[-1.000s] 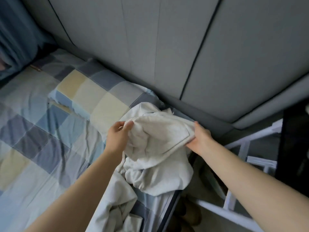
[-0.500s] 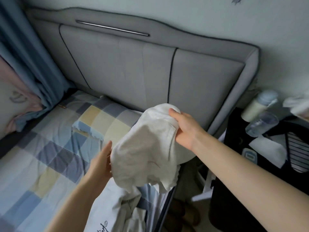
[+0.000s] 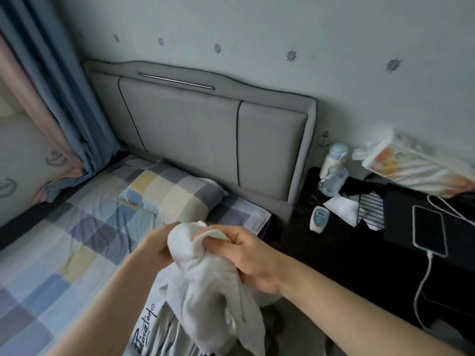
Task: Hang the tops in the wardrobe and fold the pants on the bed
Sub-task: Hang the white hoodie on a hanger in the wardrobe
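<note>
gripping a bunched white cotton garment (image 3: 205,278) in left hand (image 3: 156,249) and right hand (image 3: 246,255) above the checked-sheet bed (image 3: 64,253), seemingly early, nothing yet showing hung or folded.

A pillow (image 3: 172,195) lies on the bed (image 3: 64,242) at eleven o'clock, against the headboard (image 3: 213,140) at twelve. At two o'clock, a worktop (image 3: 354,253) carries bottles (image 3: 333,170) and a phone (image 3: 429,229).

One head-worn camera looks forward and down, close over the bed (image 3: 77,227) toward the headboard (image 3: 205,129)
</note>
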{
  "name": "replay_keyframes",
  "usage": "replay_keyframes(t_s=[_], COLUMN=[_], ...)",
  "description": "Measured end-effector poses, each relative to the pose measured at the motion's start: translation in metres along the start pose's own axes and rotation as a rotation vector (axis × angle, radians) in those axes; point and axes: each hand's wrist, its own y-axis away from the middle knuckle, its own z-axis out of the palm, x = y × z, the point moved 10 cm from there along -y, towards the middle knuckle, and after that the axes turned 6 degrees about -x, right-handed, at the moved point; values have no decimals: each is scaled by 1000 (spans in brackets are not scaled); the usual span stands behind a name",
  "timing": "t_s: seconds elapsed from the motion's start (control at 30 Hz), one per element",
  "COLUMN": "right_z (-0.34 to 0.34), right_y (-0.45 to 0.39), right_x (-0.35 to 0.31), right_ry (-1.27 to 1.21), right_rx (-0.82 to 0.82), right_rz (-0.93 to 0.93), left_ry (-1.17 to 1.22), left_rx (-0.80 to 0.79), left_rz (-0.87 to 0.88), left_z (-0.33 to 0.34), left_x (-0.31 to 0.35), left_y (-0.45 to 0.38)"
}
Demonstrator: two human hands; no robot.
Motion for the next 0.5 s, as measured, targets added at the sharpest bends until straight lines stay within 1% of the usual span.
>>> replay_keyframes(t_s=[0.07, 0.17, 0.23, 0.3, 0.33, 0.37, 0.47, 0.5], right_z=[13, 30, 34, 31, 23, 9, -53, -72], right_y=[29, 57, 71, 82, 86, 88, 97, 104], right_x=[10, 33, 51, 70, 76, 79, 81, 84], right_ry=[189, 558, 671, 706, 709, 721, 801, 820], right_rx=[-22, -127, -183, -191, -151, -68, 302, 389], right_rz=[19, 65, 127, 259, 327, 376, 509, 579], left_ry=[8, -51, -112, -181, -228, -282, -389, -405], left_rx=[-8, 17, 16, -20, -47, -71, -132, -143], left_rz=[31, 181, 267, 346, 390, 437, 553, 585], left_z=[0, 0, 8, 19, 24, 29, 31, 29], left_x=[7, 35, 53, 67, 74, 81, 99, 105], left_y=[22, 55, 79, 103, 114, 126, 161, 171])
